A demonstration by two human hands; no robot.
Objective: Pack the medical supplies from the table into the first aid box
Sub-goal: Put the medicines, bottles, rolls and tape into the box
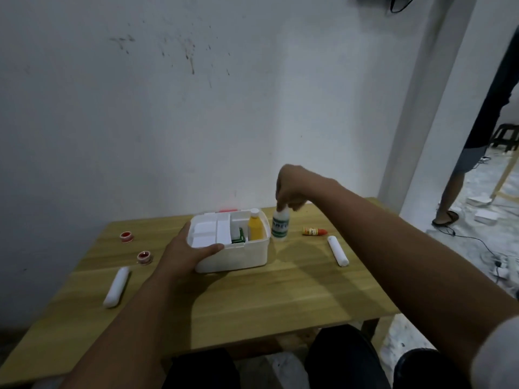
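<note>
A white first aid box [247,255] stands open in the middle of the wooden table [252,299]. Inside it are a yellow bottle [256,229], a green packet [238,237] and a white tray insert [209,230]. My left hand [186,255] grips the box's front left corner. My right hand [289,189] holds a white bottle with a green label [280,228] by its cap, just right of the box, standing upright at the table surface.
Two small red tape rolls [127,236] [145,257] and a white roll [116,287] lie left of the box. A small orange bottle [314,231] and another white roll [337,251] lie to the right. A person's leg [449,197] stands at the doorway, cables on the floor.
</note>
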